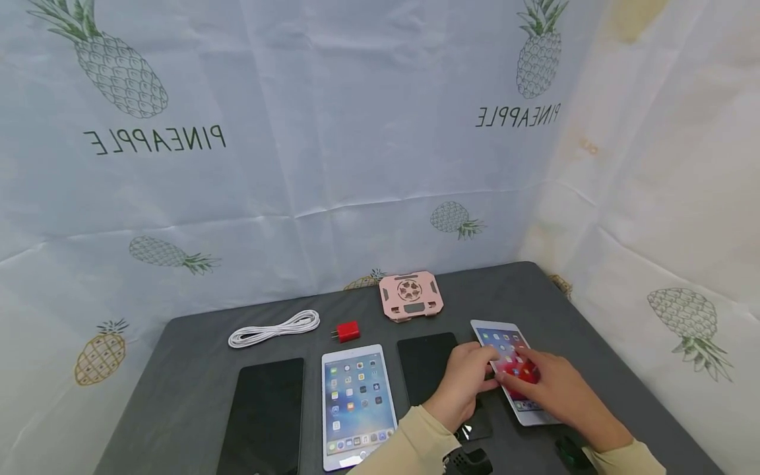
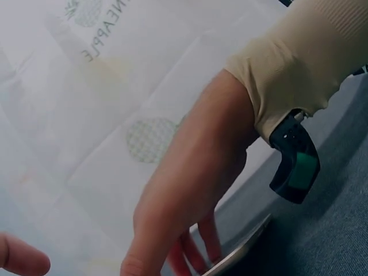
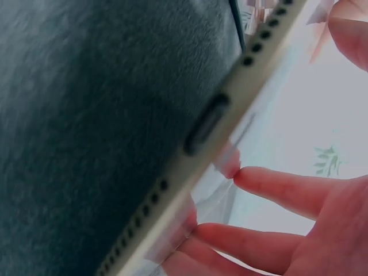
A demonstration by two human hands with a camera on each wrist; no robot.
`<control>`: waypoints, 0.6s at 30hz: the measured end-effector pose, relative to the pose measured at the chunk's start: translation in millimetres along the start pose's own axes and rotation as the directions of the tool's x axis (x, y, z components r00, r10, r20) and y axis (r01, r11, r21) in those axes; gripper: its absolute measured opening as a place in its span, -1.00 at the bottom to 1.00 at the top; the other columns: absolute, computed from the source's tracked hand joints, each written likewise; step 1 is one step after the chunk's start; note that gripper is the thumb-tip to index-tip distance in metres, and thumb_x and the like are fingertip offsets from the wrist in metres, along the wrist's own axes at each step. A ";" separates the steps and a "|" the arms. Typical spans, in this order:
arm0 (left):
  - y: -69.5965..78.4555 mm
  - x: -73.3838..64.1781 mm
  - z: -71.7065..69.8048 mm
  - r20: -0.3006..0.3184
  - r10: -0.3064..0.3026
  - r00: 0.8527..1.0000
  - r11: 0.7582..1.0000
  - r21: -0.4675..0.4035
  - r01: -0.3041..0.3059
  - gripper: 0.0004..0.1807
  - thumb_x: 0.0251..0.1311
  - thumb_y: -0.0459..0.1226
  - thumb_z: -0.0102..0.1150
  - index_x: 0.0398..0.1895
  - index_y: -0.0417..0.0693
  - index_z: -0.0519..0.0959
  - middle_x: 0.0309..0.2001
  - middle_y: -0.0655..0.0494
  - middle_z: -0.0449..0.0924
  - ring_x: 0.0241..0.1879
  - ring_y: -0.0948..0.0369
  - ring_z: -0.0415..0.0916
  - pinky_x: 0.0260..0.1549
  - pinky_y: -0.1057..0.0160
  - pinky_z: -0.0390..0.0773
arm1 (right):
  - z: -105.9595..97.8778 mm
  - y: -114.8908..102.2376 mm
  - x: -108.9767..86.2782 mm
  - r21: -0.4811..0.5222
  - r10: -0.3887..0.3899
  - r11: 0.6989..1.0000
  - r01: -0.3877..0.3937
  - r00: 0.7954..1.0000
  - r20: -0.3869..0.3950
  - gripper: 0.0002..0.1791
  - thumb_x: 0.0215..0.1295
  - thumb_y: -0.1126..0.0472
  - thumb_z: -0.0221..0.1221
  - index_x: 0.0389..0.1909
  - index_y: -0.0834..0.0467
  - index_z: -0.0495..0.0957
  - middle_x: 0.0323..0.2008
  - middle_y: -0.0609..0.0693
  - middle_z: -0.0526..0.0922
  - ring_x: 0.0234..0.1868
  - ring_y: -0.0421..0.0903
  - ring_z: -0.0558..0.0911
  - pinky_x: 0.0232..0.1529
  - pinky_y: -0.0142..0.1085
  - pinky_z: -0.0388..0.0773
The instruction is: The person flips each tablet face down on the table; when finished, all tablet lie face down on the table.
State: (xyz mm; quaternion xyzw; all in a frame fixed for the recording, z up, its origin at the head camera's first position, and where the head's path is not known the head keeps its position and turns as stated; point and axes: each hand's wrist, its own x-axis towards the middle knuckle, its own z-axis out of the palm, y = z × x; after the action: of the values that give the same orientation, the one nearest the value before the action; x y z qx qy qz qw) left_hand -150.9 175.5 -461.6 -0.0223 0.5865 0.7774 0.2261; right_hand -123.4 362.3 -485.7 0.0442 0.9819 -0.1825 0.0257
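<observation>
A white-framed tablet (image 1: 483, 326) with a lit screen and red wallpaper lies at the right of the table. My right hand (image 1: 561, 389) reaches over it from the right. In the right wrist view, extended fingers (image 3: 282, 187) touch the glossy screen beside the tablet's bottom edge (image 3: 172, 172) with its port and speaker holes. My left hand (image 1: 460, 386) is at the tablet's left edge, thumb and forefinger near the right thumb. A left fingertip (image 2: 26, 256) shows at the left wrist view's lower corner, apart from the right hand.
Left of the hands lie a dark tablet (image 1: 424, 353), a lit white tablet (image 1: 359, 409) and a black tablet (image 1: 267, 409). Farther back are a coiled white cable (image 1: 276, 330), a red plug adapter (image 1: 347, 331) and a pink slotted stand (image 1: 410, 295). Pineapple-print curtains (image 1: 326, 132) border the table.
</observation>
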 end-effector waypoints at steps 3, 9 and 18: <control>0.8 0.0 0.1 -0.011 -0.013 1.000 1.000 0.006 0.013 -0.60 0.27 -0.30 0.19 0.12 -0.34 0.65 0.01 -0.12 0.68 -0.07 0.04 0.58 0.10 -0.13 0.78 | 2.5 -1.6 0.5 0.011 -0.011 1.000 0.011 1.000 -0.009 0.08 0.28 -0.51 0.26 0.47 0.31 0.50 0.26 0.47 0.65 0.22 0.41 0.67 0.15 0.31 0.68; 3.3 -1.0 -3.5 -0.021 -0.026 0.999 1.000 -0.002 0.026 -0.57 0.26 -0.27 0.19 0.14 -0.32 0.64 0.00 -0.06 0.67 -0.08 0.04 0.54 0.05 -0.07 0.80 | 2.5 -6.8 1.9 0.034 -0.009 0.999 0.009 1.000 0.002 0.06 0.28 -0.50 0.26 0.48 0.27 0.50 0.27 0.46 0.65 0.22 0.37 0.68 0.15 0.29 0.68; 5.7 -2.1 -3.5 -0.013 -0.047 0.999 0.999 -0.028 0.046 -0.60 0.24 -0.27 0.19 0.09 -0.30 0.66 0.03 -0.13 0.69 -0.08 0.00 0.59 0.00 -0.07 0.80 | -5.3 -17.0 2.1 0.051 0.027 0.998 -0.030 0.998 0.065 0.12 0.27 -0.53 0.26 0.53 0.30 0.44 0.12 0.28 0.75 -0.02 0.08 0.73 -0.14 -0.01 0.73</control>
State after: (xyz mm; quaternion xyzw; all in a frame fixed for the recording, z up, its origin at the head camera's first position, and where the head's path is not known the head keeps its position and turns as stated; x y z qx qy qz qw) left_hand -152.0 170.4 -456.9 -0.0443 0.5767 0.7797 0.2398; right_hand -127.4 348.6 -474.9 0.0531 0.9747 -0.2090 0.0586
